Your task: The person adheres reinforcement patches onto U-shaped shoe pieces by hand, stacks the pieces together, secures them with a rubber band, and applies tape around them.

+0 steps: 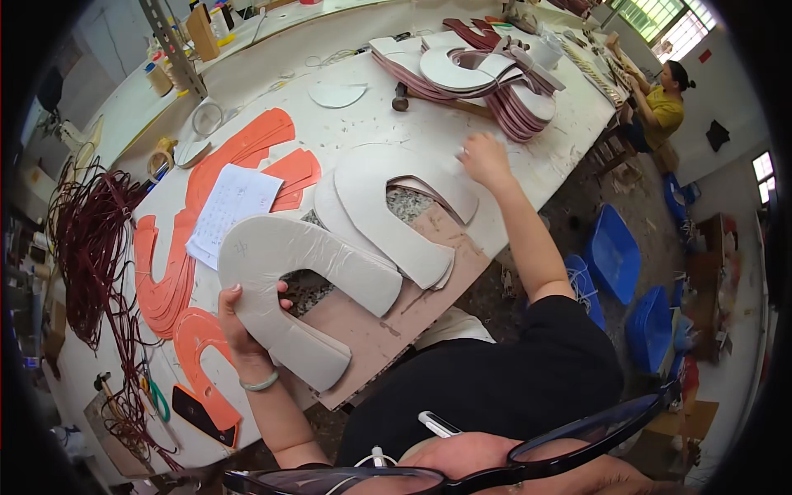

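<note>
My left hand (pixel 239 326) grips a grey-white U-shaped piece (pixel 256 256), its thumb on the outer edge and fingertips showing inside the curve. This piece looks like a stack of at least two layers and is tilted above a brown board (pixel 429 247). Behind it, more white U-shaped pieces (pixel 363 194) lie overlapping, partly on the board. To their right, my right hand (pixel 485 158) is raised over the table with its fingers curled together. Something small and whitish shows at its fingertips, too blurred to name.
Orange U-shaped pieces (pixel 165 289) and a written sheet (pixel 235 206) lie left on the white table (pixel 272 99). Dark red cords (pixel 91 239) hang at the far left. Stacked white-and-pink pieces (pixel 520 111) and a hammer (pixel 401 97) sit behind. A person in yellow (pixel 664 107) works farther off.
</note>
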`<move>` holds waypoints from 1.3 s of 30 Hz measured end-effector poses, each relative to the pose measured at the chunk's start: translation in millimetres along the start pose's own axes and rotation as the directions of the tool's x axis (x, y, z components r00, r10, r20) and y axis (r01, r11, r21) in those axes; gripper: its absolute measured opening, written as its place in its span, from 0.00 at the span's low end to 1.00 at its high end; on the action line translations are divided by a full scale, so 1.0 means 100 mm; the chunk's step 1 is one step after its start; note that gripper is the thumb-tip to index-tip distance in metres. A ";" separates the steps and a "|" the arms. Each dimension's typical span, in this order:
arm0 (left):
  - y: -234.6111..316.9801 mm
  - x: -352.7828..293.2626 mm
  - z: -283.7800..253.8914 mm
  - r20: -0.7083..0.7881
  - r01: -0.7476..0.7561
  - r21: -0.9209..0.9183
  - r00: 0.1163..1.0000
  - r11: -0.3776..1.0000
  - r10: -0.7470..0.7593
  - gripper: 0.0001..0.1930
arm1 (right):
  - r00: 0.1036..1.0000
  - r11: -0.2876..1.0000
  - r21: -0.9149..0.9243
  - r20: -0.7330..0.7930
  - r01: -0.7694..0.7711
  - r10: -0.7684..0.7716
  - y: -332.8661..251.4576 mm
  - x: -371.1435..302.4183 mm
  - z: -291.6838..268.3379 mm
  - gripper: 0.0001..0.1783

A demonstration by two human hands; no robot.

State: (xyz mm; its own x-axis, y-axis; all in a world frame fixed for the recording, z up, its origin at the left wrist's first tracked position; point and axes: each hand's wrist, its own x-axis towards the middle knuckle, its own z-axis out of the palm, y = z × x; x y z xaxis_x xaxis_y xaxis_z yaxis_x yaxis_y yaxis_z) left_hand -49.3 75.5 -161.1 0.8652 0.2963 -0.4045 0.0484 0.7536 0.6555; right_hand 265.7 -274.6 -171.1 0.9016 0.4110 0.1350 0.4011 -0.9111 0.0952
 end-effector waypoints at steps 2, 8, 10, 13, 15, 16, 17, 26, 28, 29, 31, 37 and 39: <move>-0.01 0.05 -0.22 0.161 0.024 -0.098 0.987 0.995 -0.008 0.32 | 0.997 0.995 -0.070 0.042 -0.067 0.070 0.37 -0.20 0.34 0.08; -0.21 -0.39 0.06 0.558 0.093 -0.525 0.788 0.846 0.260 0.33 | 0.971 0.776 0.631 -0.198 0.023 0.132 0.51 -0.34 0.53 0.09; -0.23 -0.54 0.16 0.634 0.185 -0.569 0.719 0.801 0.284 0.34 | 0.956 0.018 1.000 0.005 -0.011 0.293 0.35 -0.29 0.32 0.11; -0.34 -0.48 0.12 0.441 0.028 -0.526 0.863 0.850 0.245 0.34 | 0.981 -0.385 0.922 0.038 0.039 0.189 0.19 -0.36 -0.01 0.13; -0.38 -0.37 0.10 0.236 -0.022 -0.377 0.964 0.926 0.119 0.33 | 0.994 -0.643 0.760 -0.041 0.095 0.099 0.09 -0.42 -0.10 0.15; -0.41 -0.32 0.07 0.105 -0.030 -0.262 0.993 0.965 0.060 0.32 | 0.995 -0.653 0.752 -0.045 0.090 0.085 0.00 -0.47 -0.14 0.15; -0.43 -0.26 -0.15 0.150 0.096 -0.175 0.986 0.980 -0.070 0.31 | 0.997 -0.706 0.708 -0.077 0.039 -0.022 -0.14 -0.53 -0.18 0.16; -0.41 -0.44 0.55 0.250 -0.325 0.941 0.470 -0.098 0.846 0.23 | 0.840 -0.721 0.628 -0.190 -0.294 -0.508 -1.16 -1.05 -0.60 0.10; -0.47 -0.54 0.94 0.395 -0.558 0.829 0.551 -0.028 0.735 0.22 | 0.806 -0.688 0.629 -0.161 -0.361 -0.570 -1.25 -1.10 -0.61 0.11; -0.54 -0.59 1.09 0.434 -0.664 0.741 0.582 0.094 0.688 0.20 | 0.802 -0.688 0.638 -0.179 -0.346 -0.570 -1.34 -1.13 -0.63 0.11; -0.61 -0.59 1.26 0.572 -0.706 0.705 0.520 -0.056 0.634 0.20 | 0.759 -0.686 0.675 -0.288 -0.272 -0.584 -1.44 -1.13 -0.59 0.15; -0.79 -0.60 1.19 0.416 -0.665 0.730 0.613 0.155 0.672 0.21 | 0.663 -0.739 0.592 -0.417 -0.322 -0.622 -1.58 -1.25 -0.65 0.32; -0.77 -0.59 1.14 0.559 -0.712 0.702 0.544 -0.008 0.627 0.17 | 0.737 -0.795 0.443 -0.348 -0.415 -0.579 -1.64 -1.26 -0.65 0.34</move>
State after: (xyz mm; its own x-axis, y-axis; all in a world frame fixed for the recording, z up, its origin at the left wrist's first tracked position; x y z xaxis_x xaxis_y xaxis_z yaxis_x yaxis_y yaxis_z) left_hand -47.5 -66.7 -114.5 0.7794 0.3055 0.5470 -0.2661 -0.6290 0.7304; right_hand 75.8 -174.4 -139.5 0.3761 0.8415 0.3877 -0.6208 0.5395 -0.5688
